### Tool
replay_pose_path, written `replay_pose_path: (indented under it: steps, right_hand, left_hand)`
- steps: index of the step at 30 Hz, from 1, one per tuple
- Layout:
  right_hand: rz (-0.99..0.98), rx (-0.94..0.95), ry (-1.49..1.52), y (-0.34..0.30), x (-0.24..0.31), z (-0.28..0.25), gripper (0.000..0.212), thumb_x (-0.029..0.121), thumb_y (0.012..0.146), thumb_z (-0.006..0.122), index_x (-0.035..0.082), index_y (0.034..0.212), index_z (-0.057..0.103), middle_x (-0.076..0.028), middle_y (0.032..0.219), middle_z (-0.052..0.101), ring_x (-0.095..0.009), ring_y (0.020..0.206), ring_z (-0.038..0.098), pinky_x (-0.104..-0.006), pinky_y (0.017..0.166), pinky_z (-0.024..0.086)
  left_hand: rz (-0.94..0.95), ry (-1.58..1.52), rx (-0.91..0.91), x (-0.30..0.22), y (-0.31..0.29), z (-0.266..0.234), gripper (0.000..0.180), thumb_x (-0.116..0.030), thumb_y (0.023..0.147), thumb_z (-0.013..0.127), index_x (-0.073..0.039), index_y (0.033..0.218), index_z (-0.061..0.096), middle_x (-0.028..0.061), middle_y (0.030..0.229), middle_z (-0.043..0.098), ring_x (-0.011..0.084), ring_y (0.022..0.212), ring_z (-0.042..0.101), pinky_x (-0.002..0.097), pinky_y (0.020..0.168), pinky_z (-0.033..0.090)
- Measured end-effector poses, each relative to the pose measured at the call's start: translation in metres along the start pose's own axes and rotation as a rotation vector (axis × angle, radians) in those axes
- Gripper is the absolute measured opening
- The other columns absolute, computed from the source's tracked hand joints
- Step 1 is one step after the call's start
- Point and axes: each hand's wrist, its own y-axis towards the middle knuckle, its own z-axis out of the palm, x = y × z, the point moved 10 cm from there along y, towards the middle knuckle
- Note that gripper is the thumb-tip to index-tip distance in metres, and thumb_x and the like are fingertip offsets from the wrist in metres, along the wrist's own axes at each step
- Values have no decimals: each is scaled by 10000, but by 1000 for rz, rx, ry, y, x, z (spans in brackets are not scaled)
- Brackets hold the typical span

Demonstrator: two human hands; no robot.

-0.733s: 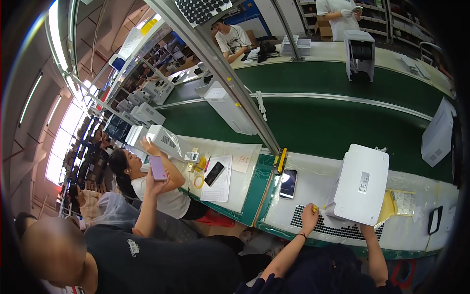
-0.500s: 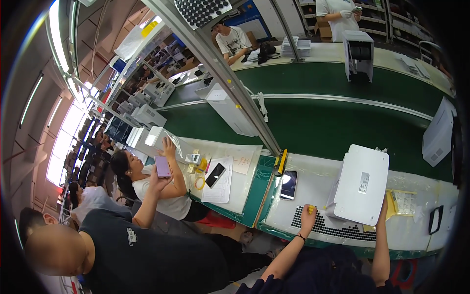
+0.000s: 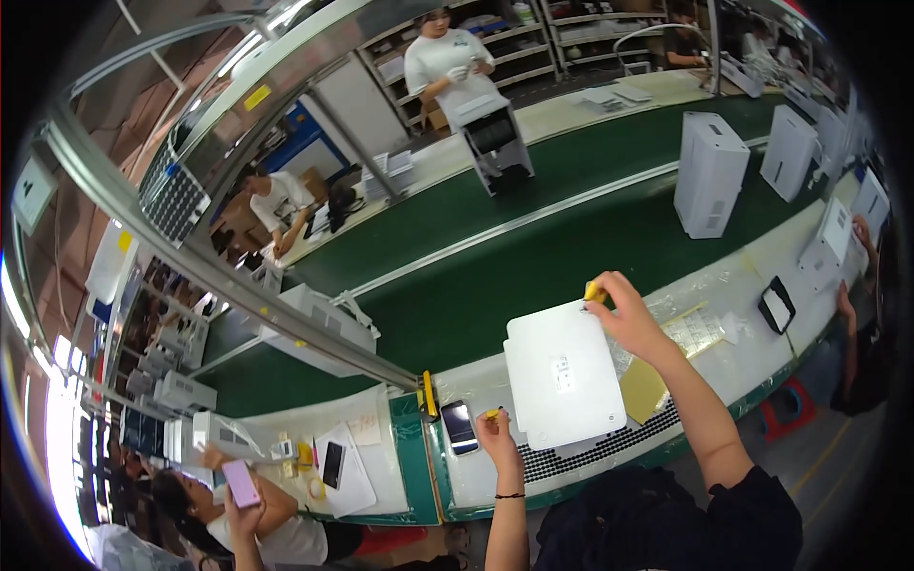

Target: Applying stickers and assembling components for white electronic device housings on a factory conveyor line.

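A white box-shaped appliance housing [image 3: 562,376] with a small label stands on the bench in front of me. At its far right corner, my right hand [image 3: 619,314] pinches over the edge. Yellow finger covers show on its fingertips, with a tiny dark spot beneath. Left of the housing, my left hand [image 3: 496,443] is held with fingertips pressed together, also with yellow covers. A small dark speck shows at these fingertips, too small to name. Rows of round black pads [image 3: 562,461] lie along the near side of the housing, partly hidden by it.
A phone [image 3: 460,427] and a yellow-black cutter [image 3: 428,397] lie left. A yellow sheet [image 3: 645,392] and a black frame [image 3: 778,305] lie right. Beyond runs a green conveyor [image 3: 457,271] with white housings [image 3: 709,176]. A co-worker's hands [image 3: 845,300] work at far right; another person holds a pink phone [image 3: 242,483].
My right hand has moved from the housing's right side to its far right corner. My left hand has come off the black pads. The view has swung right.
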Motion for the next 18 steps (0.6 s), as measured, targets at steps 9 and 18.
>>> replay_pose_path:
  steps: [9,18]
  right_hand:
    - [-98,74,-269,4,9,12,148,72,850,595,23,954,502,-137,945,532,-316,984,503,-399,927,393]
    - [-340,-88,-326,-14,29,1,145,58,821,614,25,941,538,-151,910,571,-375,1011,525,-465,1006,373]
  left_hand:
    - [0,-33,37,-12,-7,6,79,-38,912,569,-35,940,495,12,875,550,86,817,526,218,748,425]
    - [71,-61,14,-51,-8,16,112,-39,897,590,-38,962,498,10,863,541,95,805,508,232,745,416]
